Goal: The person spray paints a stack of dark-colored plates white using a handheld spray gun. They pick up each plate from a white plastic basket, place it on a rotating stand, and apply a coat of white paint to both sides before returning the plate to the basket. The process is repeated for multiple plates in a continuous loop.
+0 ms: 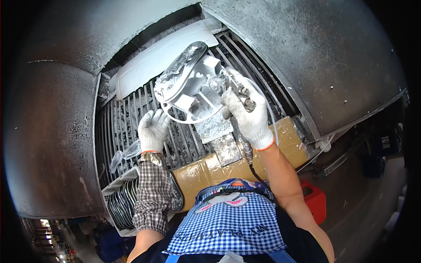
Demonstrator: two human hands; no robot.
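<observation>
My right hand [250, 116], in a white knit glove, is closed around a metal spray gun [247, 104] crusted with white, its nozzle end toward a white ring-shaped frame [184, 120]. Attached to that frame is a long oval dark piece [182, 70] with white spatter and a pale rim. The frame rests over a paint-caked block [215, 127] on the grate. My left hand [153, 130], also gloved, has its fingers apart beside the frame's left edge; whether the fingertips touch it I cannot tell.
Around the metal slat grate [131, 114] rise grimy booth walls [48, 144]. White cardboard [162, 55] lies at the back, taped brown cardboard [197, 175] along the front. A white basket [107, 193] of dark, glossy curved pieces stands lower left; clear oval pieces [116, 161] lie above it. A black hose [256, 173] trails below the gun.
</observation>
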